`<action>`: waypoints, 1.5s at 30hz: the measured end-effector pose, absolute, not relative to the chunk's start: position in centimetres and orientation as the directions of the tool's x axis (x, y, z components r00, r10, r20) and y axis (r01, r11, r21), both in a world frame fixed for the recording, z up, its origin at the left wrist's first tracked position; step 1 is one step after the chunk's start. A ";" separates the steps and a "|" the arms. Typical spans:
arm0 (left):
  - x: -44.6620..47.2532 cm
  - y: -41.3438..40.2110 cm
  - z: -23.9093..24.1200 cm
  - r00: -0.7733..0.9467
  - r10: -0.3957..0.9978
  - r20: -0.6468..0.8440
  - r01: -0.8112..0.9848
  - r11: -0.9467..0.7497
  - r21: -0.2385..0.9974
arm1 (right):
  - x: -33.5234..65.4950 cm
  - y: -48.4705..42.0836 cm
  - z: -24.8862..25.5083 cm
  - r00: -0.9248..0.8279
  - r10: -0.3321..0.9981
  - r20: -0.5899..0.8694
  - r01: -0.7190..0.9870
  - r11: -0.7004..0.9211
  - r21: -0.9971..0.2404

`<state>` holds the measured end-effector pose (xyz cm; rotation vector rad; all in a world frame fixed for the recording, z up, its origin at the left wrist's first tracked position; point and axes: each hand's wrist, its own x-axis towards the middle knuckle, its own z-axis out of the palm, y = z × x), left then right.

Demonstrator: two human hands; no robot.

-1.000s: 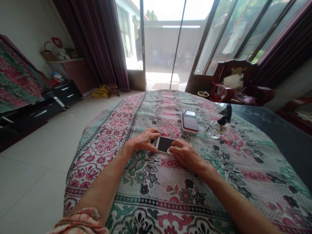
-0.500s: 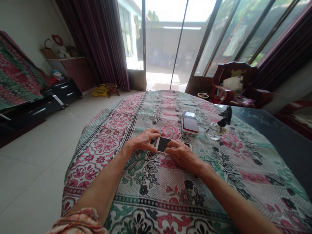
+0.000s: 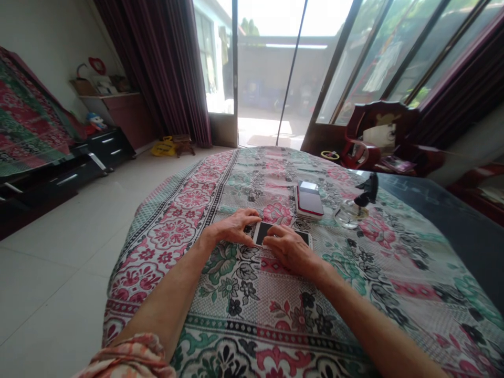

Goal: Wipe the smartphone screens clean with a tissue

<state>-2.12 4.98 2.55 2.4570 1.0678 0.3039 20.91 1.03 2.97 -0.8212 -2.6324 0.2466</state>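
A white phone with a dark screen (image 3: 264,231) lies flat on the flowered tablecloth (image 3: 244,294). My left hand (image 3: 234,228) grips its left end with curled fingers. My right hand (image 3: 289,249) lies over the middle of the phone, fingertips pressed on the screen, and hides part of it. The phone's right end shows beyond my right hand.
A red and white phone stack (image 3: 309,201) rests farther back on the cloth. Beside it stands a glass dish with a black figure (image 3: 356,206). A dark table surface (image 3: 452,215) lies to the right, a red wooden chair (image 3: 378,136) behind, and tiled floor (image 3: 59,252) on the left.
My right hand has slid left over the phone, so the phone's right end now shows. The left hand has stayed at the left end.
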 end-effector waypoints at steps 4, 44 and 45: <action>-2.1 5.0 2.5 0.676 0.736 0.026 0.635 -0.601 0.486 | 19.5 0.9 2.8 -0.743 0.592 0.314 0.540 0.806 -0.241; -2.1 5.2 2.7 0.680 0.732 0.042 0.618 -0.603 0.504 | 17.7 2.5 1.9 -0.600 0.703 0.382 0.667 0.704 -0.246; -2.1 5.2 2.7 0.686 0.726 0.048 0.611 -0.610 0.504 | 17.6 2.3 2.0 -0.617 0.690 0.379 0.650 0.718 -0.248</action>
